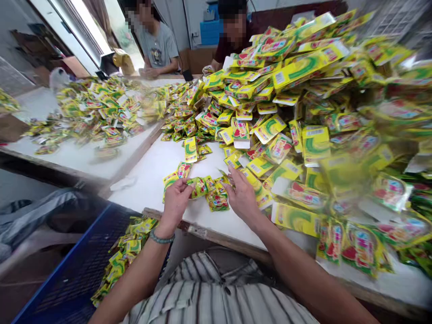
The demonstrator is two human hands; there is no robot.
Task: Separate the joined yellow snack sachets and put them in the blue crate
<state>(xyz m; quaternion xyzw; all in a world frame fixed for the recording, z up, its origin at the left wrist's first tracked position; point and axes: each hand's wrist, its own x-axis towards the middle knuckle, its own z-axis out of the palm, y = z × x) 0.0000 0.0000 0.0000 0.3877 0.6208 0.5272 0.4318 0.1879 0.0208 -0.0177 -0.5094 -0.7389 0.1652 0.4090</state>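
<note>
My left hand (176,201) and my right hand (242,194) are at the near edge of a white table (158,168). Between them stretches a short row of yellow-green candy sachets (206,185). The left hand's fingers are curled, pinching the left end of that row. The right hand's fingers are bent over the right end, touching the sachets there. One more sachet (218,202) lies just below the row. A beaded bracelet (161,238) circles my left wrist.
A huge heap of the same yellow sachets and flat yellow cartons (303,90) covers the table's right and far side. Another table (81,148) at left holds scattered sachets. A blue crate (81,270) with sachets stands below left. Two people (158,40) sit at the far end.
</note>
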